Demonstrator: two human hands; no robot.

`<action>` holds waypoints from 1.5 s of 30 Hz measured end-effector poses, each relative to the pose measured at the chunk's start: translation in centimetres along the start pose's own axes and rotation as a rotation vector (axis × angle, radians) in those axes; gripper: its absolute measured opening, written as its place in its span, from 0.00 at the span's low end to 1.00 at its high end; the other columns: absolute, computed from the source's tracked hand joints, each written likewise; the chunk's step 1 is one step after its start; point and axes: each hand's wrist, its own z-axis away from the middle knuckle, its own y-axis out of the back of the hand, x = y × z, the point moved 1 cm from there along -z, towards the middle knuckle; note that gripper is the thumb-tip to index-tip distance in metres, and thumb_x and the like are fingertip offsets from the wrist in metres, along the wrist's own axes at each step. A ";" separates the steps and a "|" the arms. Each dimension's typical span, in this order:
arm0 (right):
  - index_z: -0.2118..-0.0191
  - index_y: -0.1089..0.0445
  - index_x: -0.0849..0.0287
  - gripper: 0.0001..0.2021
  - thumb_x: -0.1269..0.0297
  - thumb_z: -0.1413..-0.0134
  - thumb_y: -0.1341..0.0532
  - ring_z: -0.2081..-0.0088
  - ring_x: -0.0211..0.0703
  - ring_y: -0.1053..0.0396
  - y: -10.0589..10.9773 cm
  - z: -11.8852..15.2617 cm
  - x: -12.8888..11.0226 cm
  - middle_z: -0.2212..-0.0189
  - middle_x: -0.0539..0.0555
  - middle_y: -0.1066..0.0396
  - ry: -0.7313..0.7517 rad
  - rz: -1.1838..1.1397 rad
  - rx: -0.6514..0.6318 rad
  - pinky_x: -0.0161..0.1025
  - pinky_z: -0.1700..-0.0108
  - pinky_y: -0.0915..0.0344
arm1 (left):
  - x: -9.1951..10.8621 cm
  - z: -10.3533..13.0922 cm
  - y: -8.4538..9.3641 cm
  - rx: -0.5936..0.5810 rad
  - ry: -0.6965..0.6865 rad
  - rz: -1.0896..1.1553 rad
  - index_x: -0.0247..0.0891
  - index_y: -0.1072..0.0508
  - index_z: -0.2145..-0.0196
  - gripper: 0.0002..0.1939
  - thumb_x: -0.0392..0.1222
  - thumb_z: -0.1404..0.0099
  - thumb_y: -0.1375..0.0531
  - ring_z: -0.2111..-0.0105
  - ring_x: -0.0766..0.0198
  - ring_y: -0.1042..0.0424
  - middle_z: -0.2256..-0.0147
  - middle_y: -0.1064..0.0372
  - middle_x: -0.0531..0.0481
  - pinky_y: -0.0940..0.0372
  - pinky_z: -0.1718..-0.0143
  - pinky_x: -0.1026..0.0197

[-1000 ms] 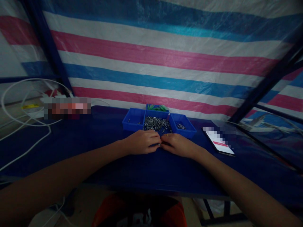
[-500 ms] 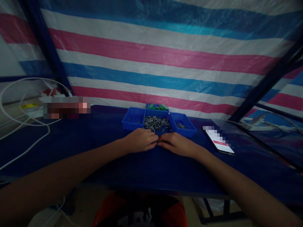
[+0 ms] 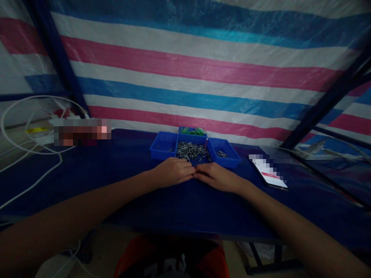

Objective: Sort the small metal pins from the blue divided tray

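My left hand (image 3: 173, 172) and my right hand (image 3: 218, 176) meet at the fingertips just in front of a pile of small metal pins (image 3: 190, 149). The fingers of both hands are closed in a pinch; whatever they hold is hidden or too small to make out. Left of the pile stands a blue bin (image 3: 160, 155) with a few pins in it. On the right is another blue bin (image 3: 228, 161) holding a small heap of pins. Behind the pile, a third blue bin (image 3: 193, 137) contains green pieces (image 3: 191, 131).
A phone (image 3: 269, 173) with a lit screen lies right of the bins on the dark blue table (image 3: 174, 212). White cables (image 3: 43, 177) run along the left side. A striped plastic sheet (image 3: 185, 77) hangs behind, between blue metal posts (image 3: 58, 58).
My hands stay almost in place, with the left fingertips a touch farther right against the right ones. The bins and the pile look the same.
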 end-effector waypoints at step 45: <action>0.61 0.32 0.61 0.09 0.67 0.41 0.48 0.66 0.39 0.32 1.1 0.5 0.5 0.67 0.54 0.29 -0.004 0.105 -0.030 0.36 0.63 0.40 | -0.3 0.1 -0.1 -0.112 0.138 -0.028 0.36 0.32 0.68 0.10 0.41 0.34 0.51 0.69 0.64 0.31 0.70 0.32 0.51 0.40 0.70 0.64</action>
